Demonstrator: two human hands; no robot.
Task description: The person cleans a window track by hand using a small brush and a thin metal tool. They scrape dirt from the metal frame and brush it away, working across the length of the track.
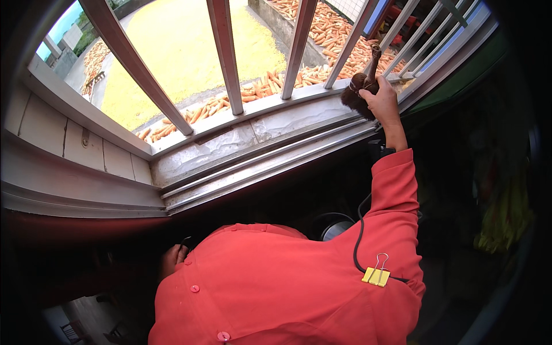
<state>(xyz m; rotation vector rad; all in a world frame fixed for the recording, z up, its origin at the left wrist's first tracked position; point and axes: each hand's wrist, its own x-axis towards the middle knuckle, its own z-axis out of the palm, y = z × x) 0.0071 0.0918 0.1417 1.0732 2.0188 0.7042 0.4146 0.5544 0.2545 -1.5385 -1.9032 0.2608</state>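
My right hand (383, 101) grips a small dark-brown brush (359, 97), which looks made of coarse fibre bound with cord. Its stubby handle (375, 58) points up beside the window bars, and its bristles hang down at the right part of the pale windowsill (297, 113). Whether they touch the sill is hard to tell. My left hand (174, 255) is low beside my body, partly hidden by the red shirt and in shadow. A thin dark item shows at its fingers; I cannot tell whether the hand holds it.
Upright metal bars (225, 56) stand along the window's outer side. Sliding-window tracks (267, 159) edge the sill on my side. Outside lie yellow corn kernels (194, 43) and many corn cobs (332, 36). A black cable (359, 233) runs along my right sleeve, held by a yellow binder clip (376, 276).
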